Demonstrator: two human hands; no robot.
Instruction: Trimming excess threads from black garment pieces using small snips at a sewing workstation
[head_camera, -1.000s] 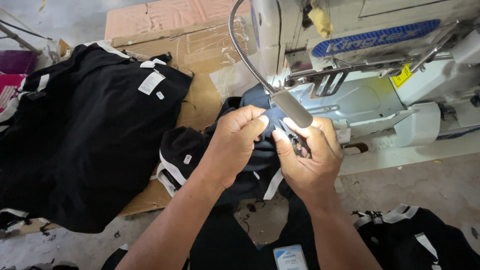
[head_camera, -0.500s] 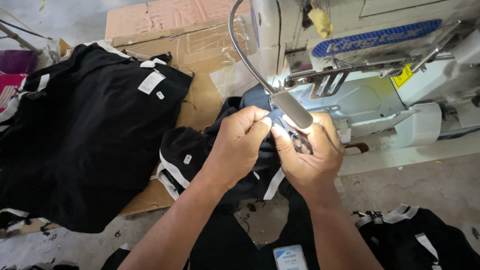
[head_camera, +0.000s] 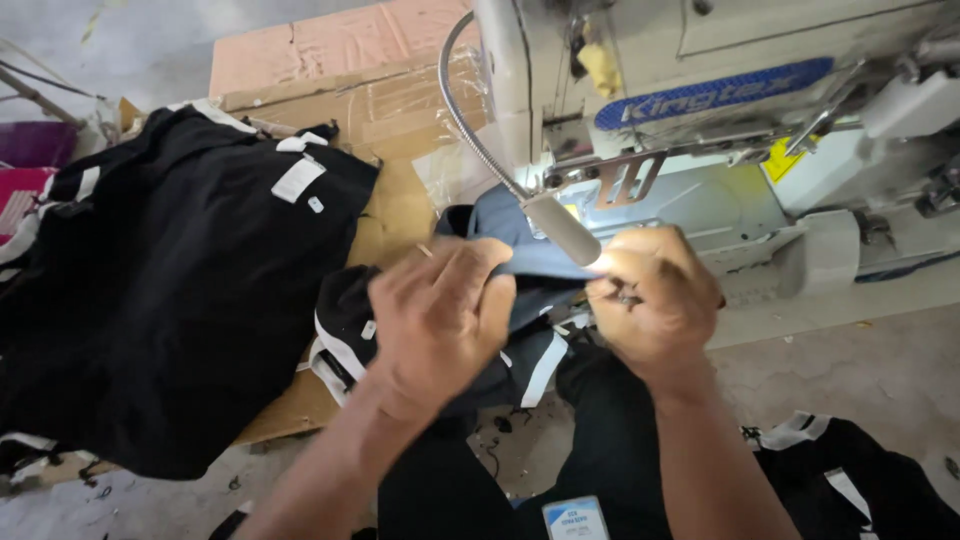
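Under the sewing machine (head_camera: 700, 190), dead centre: left hand (head_camera: 440, 315) clamped on the dark garment (head_camera: 530, 265), fingers curled over the fabric. Right hand (head_camera: 655, 300) at three o'clock, fisted, pinching an edge beside the lamp head (head_camera: 565, 232). Black pile (head_camera: 170, 300) at nine o'clock.

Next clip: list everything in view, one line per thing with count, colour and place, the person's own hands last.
sewing machine: one, off-white, top right
gooseneck lamp: one, grey, lit, over the hands
dark garment piece: one, black with white stripes, under the lamp
pile of garments: one, black with white labels, left
cardboard: brown, taped, top centre
garment on floor: one, black and white, bottom right
left hand: pressing the dark garment piece
right hand: closed by the lamp; what it pinches is unclear
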